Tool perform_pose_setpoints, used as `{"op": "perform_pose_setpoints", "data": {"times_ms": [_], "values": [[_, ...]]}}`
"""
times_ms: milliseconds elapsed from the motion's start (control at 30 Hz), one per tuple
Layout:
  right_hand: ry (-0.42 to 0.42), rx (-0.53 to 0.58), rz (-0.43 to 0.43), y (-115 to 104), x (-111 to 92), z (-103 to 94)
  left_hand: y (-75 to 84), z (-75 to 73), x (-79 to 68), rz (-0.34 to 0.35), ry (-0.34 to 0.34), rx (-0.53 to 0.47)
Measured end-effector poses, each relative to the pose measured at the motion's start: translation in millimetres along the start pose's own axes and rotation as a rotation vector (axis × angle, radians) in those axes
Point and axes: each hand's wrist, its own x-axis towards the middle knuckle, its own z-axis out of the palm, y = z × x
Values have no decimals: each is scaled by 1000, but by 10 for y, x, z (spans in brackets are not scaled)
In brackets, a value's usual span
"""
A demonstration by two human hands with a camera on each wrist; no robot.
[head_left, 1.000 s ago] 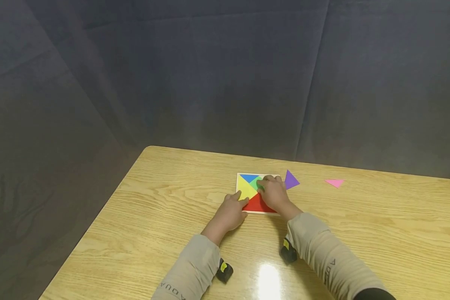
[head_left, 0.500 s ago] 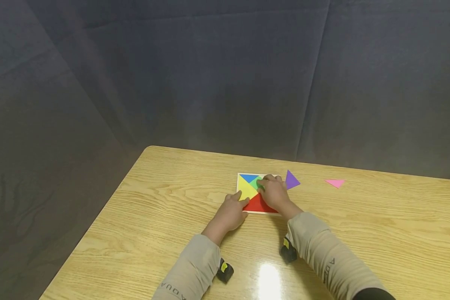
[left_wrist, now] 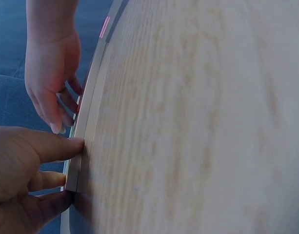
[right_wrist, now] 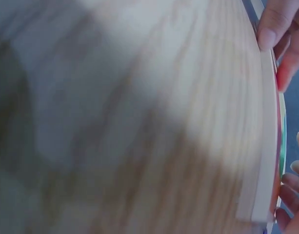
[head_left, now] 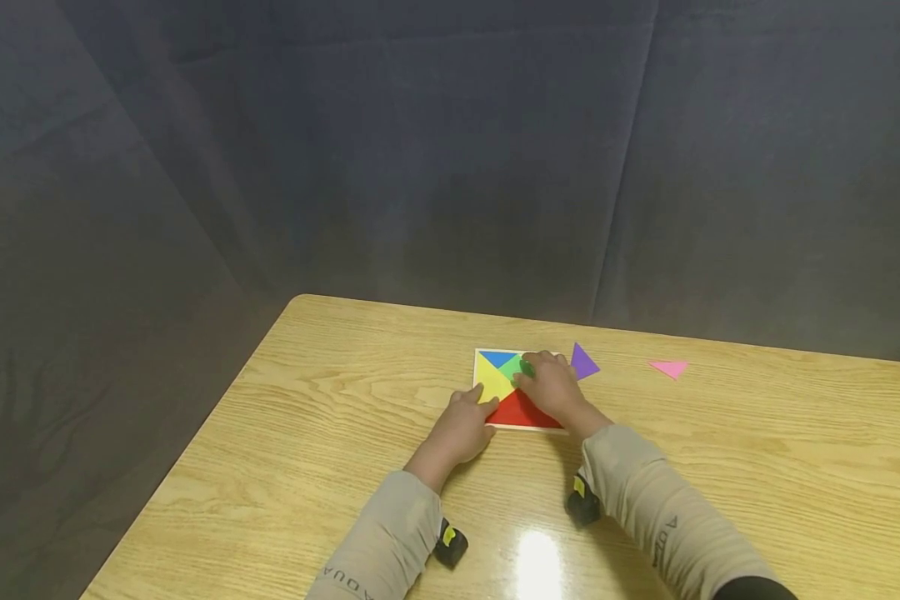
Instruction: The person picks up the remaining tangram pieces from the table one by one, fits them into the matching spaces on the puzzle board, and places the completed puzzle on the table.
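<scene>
In the head view a shallow square tangram tray [head_left: 528, 428] lies on the table, holding yellow [head_left: 492, 377], red [head_left: 525, 410], blue [head_left: 498, 358] and green [head_left: 508, 367] pieces. My left hand [head_left: 457, 427] grips its near left corner; the left wrist view shows thumb and fingers against the pale tray edge [left_wrist: 86, 126]. Over the tray's right half, my right hand [head_left: 557, 387] has loosely bent fingers at the green piece and hides what lies below. Whether its fingertips touch the pieces I cannot tell. A purple triangle [head_left: 584, 362] lies just beyond it.
A pink triangle [head_left: 671, 368] lies farther right on the wooden table [head_left: 780, 467]. Dark cloth [head_left: 435, 167] hangs behind the table's far edge and along the left. Each wrist carries a small black camera, such as the left camera [head_left: 452, 546].
My right hand has shifted slightly to the right and its fingers have moved over the green piece. My left hand stays at the tray corner. The loose triangles lie as before.
</scene>
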Motion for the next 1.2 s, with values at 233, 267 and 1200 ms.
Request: {"op": "perform_pose_setpoints", "data": {"times_ms": [233, 267, 1200], "values": [[31, 84, -75, 80, -19, -80, -22, 2, -7, -4, 3, -14], [33, 95, -77, 86, -20, -92, -25, -1, -10, -5, 4, -15], [58, 133, -34, 400, -118, -381, -33, -38, -2, 18, 24, -32]]}}
